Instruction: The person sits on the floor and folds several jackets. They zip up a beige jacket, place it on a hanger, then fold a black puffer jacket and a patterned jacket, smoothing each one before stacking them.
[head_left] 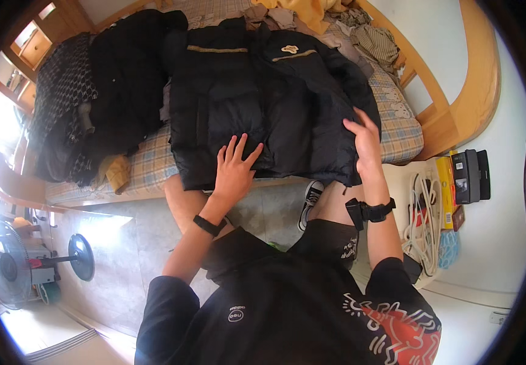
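A black puffer jacket (286,100) lies front up on the bed, its hem hanging at the near edge. Tan strips cross its chest, and a small pale patch sits above one of them. My left hand (234,169) rests flat on the lower front, fingers spread, holding nothing. At the jacket's right side, by the lower sleeve, is my right hand (367,141), thumb and index finger against the fabric. Its other fingers are hidden, so whether it grips the cloth is unclear.
Dark clothes (126,82) are piled at the bed's left. More clothes (374,43) lie at the back right, near the wooden bed frame (466,107). White hangers (420,228) and boxes (467,177) are at right. A fan (7,264) stands at lower left.
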Demonstrator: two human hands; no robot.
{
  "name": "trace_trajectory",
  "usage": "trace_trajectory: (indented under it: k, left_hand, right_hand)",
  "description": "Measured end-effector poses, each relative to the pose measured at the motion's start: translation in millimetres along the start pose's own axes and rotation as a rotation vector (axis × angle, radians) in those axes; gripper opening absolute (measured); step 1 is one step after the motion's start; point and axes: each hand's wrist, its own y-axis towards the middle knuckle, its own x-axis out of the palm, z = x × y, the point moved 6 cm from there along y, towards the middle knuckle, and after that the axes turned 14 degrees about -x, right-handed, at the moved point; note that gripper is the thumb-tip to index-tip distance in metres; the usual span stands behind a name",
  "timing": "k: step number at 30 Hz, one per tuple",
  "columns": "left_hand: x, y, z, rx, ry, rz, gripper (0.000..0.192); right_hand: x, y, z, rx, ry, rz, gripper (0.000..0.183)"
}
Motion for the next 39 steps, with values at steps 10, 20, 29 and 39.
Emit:
trace_trajectory:
  k: [10, 20, 29, 39]
  left_hand:
    - [-25, -28, -18, 0.120, 0.054, -0.007, 0.046]
    - [11, -64, -50, -0.724, -0.307, -0.371, 0.022]
    - [73, -84, -16, -1.258, -2.345, -0.594, 0.011]
    - [16, -67, -25, -0.791, -1.214, 0.075, 0.026]
  right_hand:
    - [157, -78, 89, -0.696, -0.849, -0.925, 0.041]
    - [82, -151, 115, 0.429, -0.210, -0.647, 0.038]
    - [94, -187, 142, 0.766, 0.541, -0.229, 0.026]
    - [114, -169, 137, 0.335, 0.092, -0.305, 0.020]
